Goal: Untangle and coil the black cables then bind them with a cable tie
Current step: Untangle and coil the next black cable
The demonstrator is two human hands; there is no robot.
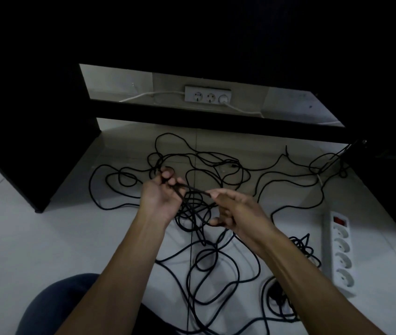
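Long black cables [218, 170] lie in a loose tangle over the white floor, with loops running from under the dark desk toward me. My left hand [161, 197] grips strands of black cable in its curled fingers, held above the floor. My right hand [234, 211] pinches the same stretch of cable between thumb and fingers, a short way to the right. A taut piece of cable [193, 189] spans between the two hands, and a knotted clump [193, 213] hangs just below them. No cable tie shows.
A white power strip [342, 252] with a red switch lies on the floor at the right. A wall socket panel [207, 94] with white leads sits behind the dark desk [34, 146]. A black plug [276, 294] rests near my right forearm. My knee [54, 308] is at bottom left.
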